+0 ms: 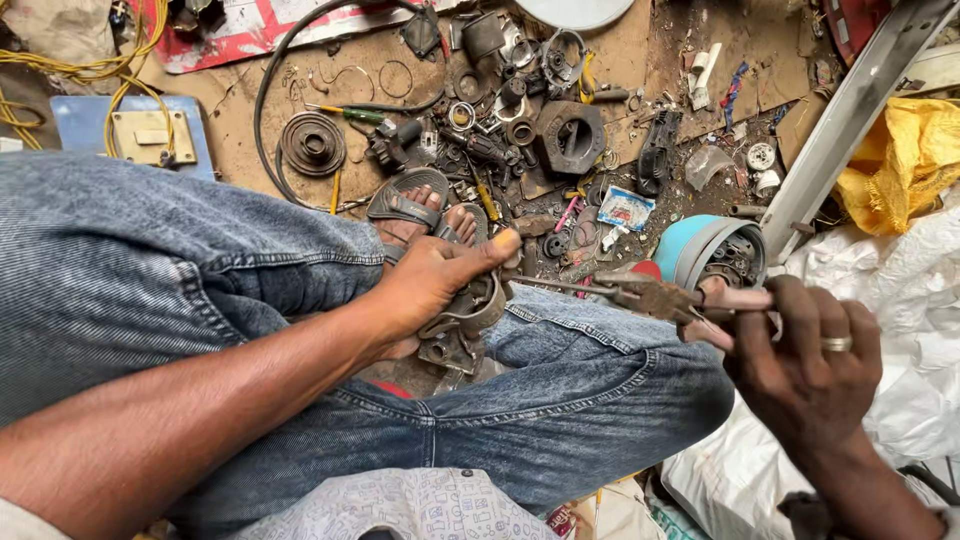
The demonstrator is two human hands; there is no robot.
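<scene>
My left hand (435,280) grips a grey, dirty metal part (468,318) and presses it against my sandalled foot (420,215), between my jeans-clad legs (560,400). My right hand (805,365), wearing a ring, holds the pink handles of long-nose pliers (650,296). The pliers' thin jaws point left and reach the metal part near my left thumb. Most of the part is hidden under my left fingers.
The floor ahead is strewn with several greasy metal parts, rings, a green-handled screwdriver (350,112) and a black cable (275,70). A blue round motor housing (715,250) lies right of the pliers. A yellow sack (905,150), a white sack (880,290) and a grey rail (850,110) stand right.
</scene>
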